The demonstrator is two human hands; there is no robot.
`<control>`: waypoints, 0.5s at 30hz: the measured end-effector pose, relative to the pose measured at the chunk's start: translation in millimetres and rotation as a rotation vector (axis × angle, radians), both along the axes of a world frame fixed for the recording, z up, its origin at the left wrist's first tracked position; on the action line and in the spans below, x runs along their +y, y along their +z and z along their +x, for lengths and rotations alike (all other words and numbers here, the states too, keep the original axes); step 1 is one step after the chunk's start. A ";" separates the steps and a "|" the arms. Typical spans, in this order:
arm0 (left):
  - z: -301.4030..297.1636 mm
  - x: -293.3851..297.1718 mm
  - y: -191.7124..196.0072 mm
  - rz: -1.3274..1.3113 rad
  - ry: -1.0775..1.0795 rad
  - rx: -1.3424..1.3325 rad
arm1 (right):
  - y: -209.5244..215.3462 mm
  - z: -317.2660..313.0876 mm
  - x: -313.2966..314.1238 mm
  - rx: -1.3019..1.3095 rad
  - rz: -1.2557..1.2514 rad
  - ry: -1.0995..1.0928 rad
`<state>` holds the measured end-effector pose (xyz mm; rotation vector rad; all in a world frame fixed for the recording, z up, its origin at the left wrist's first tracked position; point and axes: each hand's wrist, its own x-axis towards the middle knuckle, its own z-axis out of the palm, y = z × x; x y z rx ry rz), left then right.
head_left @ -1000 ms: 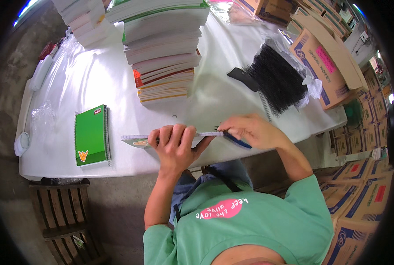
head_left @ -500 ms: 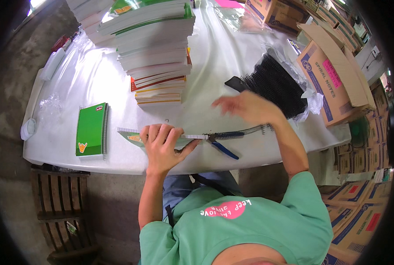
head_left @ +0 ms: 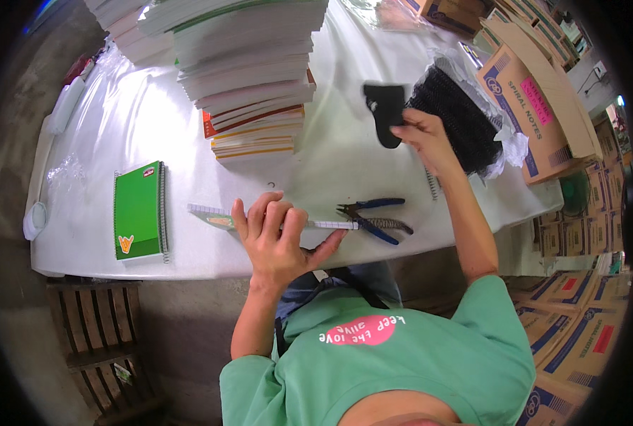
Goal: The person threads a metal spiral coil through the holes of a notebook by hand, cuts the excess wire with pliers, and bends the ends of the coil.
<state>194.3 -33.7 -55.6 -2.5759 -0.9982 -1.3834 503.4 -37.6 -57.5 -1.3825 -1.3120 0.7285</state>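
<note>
My left hand (head_left: 277, 231) grips a spiral notebook (head_left: 221, 215) standing on its edge, its page edges facing up and its green cover partly hidden by my fingers. Just right of it lie cutting pliers (head_left: 377, 233) with blue handles, spread apart, and a short dark wire coil (head_left: 396, 224) between the handles. My right hand (head_left: 424, 138) pinches a flat black piece (head_left: 386, 113), sock-like in outline, above the table; its material is unclear. Beside that hand is a heap of black spiral coils (head_left: 455, 117) on crumpled clear plastic.
Tall notebook stacks (head_left: 249, 78) rise at the back. A green notebook (head_left: 139, 213) lies at left on the white-covered table (head_left: 189, 259). An opened carton (head_left: 529, 113) stands at right, with more cartons (head_left: 575, 348) beyond the edge. A slatted wooden chair (head_left: 100, 319) is at lower left.
My right hand has moved from its blurred spot near the coil heap and now holds the black piece up. The pliers' handles lie wider apart. My left hand keeps the notebook.
</note>
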 end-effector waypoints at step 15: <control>-5.1 0.6 5.1 -0.106 -0.082 -0.046 | 39.5 -85.8 -16.3 -0.164 0.116 0.560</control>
